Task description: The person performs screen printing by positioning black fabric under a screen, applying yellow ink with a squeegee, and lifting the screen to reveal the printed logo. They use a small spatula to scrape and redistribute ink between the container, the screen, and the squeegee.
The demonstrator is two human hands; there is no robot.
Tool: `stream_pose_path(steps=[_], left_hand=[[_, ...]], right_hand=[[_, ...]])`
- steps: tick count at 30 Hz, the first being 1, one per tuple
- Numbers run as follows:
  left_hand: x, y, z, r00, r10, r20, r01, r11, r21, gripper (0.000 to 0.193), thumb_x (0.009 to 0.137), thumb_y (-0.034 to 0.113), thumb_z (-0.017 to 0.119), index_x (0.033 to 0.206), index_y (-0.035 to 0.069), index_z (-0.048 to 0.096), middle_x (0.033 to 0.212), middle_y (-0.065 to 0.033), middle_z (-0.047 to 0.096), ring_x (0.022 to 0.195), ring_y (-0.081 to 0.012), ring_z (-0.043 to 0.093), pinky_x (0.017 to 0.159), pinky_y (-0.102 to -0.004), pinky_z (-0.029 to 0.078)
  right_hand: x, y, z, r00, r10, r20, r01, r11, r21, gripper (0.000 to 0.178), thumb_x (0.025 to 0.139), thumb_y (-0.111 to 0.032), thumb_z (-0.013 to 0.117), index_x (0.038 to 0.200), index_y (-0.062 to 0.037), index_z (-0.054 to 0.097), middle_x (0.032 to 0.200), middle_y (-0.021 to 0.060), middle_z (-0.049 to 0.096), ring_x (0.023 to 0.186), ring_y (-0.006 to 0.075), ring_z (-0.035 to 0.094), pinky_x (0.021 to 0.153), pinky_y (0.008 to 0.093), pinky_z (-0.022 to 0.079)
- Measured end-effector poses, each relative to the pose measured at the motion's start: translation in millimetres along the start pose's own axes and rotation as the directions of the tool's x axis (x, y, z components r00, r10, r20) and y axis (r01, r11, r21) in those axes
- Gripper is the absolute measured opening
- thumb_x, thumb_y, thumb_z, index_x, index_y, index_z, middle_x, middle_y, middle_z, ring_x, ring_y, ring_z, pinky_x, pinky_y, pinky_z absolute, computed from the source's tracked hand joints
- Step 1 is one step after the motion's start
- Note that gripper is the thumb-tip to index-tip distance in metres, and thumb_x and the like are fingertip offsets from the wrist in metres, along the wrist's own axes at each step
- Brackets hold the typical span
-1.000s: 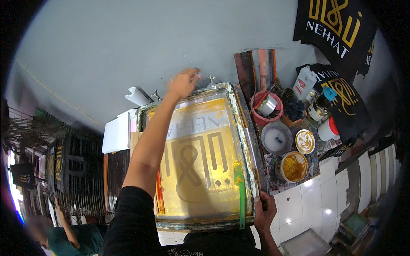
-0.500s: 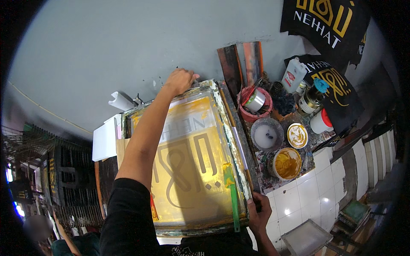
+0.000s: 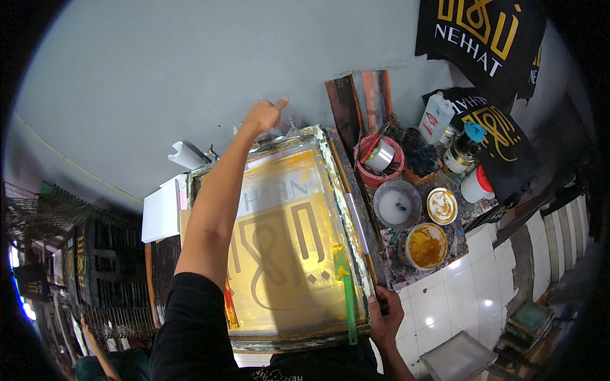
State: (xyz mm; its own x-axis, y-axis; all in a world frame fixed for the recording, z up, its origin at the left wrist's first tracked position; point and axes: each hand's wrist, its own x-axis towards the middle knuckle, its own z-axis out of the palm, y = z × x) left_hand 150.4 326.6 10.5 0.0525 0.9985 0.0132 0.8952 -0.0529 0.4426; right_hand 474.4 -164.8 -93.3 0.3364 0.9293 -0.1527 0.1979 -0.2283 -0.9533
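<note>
A silk-screen frame (image 3: 323,157) lies before me, its wooden border crusted with paint. Its mesh is yellow with ink and carries a large curling design and lettering. At its far edge my left hand (image 3: 265,116) is raised over metal hinge hardware, one finger stretched toward the wall; its other fingers are mostly hidden. I see nothing held in it. My right hand (image 3: 386,312) grips the near right corner of the frame, thumb against the border. A green strip (image 3: 349,298) smeared with yellow ink lies along the mesh's right side, and a red one (image 3: 230,305) along the left.
Right of the frame, a paint-stained table holds a yellow ink tub (image 3: 426,246), a grey bowl (image 3: 398,204), a pink bucket (image 3: 380,159) and several bottles. Printed black cloths (image 3: 480,38) hang beyond. Two squeegees (image 3: 376,98) lean on the wall. At lower left, another person's arm (image 3: 95,340) shows.
My left hand has lifted off the far edge of the frame and a finger now points out to the right, uncovering a metal fitting. My right hand stays on the corner.
</note>
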Motion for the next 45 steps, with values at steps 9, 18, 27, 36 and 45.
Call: stream_pose_path(steps=[9,18,27,36,45], left_hand=[[-34,23,-1,1.0,-0.025,-0.01,0.023,0.987,-0.159,0.072,0.098,0.066,0.043,0.116,0.003,0.073,0.078,-0.0211,0.071,0.084,-0.0348,0.072,0.086,-0.0452,0.052],[-26,43,-12,0.999,-0.017,-0.041,0.034,0.901,0.433,0.071,0.101,0.066,0.036,0.112,0.006,0.074,0.089,-0.0199,0.074,0.094,-0.0411,0.071,0.087,-0.0493,0.054],[-41,109,67,0.92,0.39,0.031,-0.387,0.895,0.222,0.043,0.095,0.052,0.06,0.099,0.013,0.078,0.094,-0.0173,0.074,0.092,-0.0371,0.071,0.083,-0.049,0.055],[-52,164,154,0.988,0.148,0.047,-0.155,0.947,0.283,0.033,0.081,0.031,0.065,0.093,0.002,0.078,0.101,-0.0248,0.074,0.107,-0.0389,0.068,0.099,-0.0489,0.046],[-163,161,21,0.74,0.667,-0.088,-0.669,0.717,-0.197,0.019,0.087,0.02,0.073,0.084,0.001,0.074,0.083,-0.0151,0.07,0.087,-0.0346,0.064,0.081,-0.0453,0.049]], right_hand=[[0,4,0,1.0,-0.007,-0.005,0.007,1.0,0.014,0.029,0.091,-0.016,0.071,0.114,0.0001,0.066,0.104,0.0146,0.066,0.096,0.0257,0.065,0.086,0.0366,0.051],[1,7,1,0.998,-0.061,-0.025,0.06,0.998,-0.022,0.028,0.091,-0.016,0.072,0.114,-0.0011,0.067,0.103,0.01,0.068,0.094,0.0201,0.064,0.084,0.0341,0.051],[2,0,1,0.998,-0.054,-0.034,0.053,0.998,-0.032,0.029,0.087,-0.017,0.074,0.113,-0.0035,0.069,0.103,0.0152,0.068,0.097,0.0299,0.066,0.087,0.0391,0.053],[1,6,0,0.997,-0.072,-0.038,0.069,0.995,-0.067,0.029,0.088,-0.016,0.074,0.113,-0.0015,0.069,0.103,0.0164,0.069,0.095,0.0303,0.067,0.085,0.0382,0.053],[77,-67,-20,0.923,-0.346,-0.166,0.316,0.931,-0.184,0.048,0.091,-0.015,0.075,0.133,-0.0002,0.058,0.13,0.0173,0.06,0.117,0.0297,0.059,0.102,0.0412,0.046]])
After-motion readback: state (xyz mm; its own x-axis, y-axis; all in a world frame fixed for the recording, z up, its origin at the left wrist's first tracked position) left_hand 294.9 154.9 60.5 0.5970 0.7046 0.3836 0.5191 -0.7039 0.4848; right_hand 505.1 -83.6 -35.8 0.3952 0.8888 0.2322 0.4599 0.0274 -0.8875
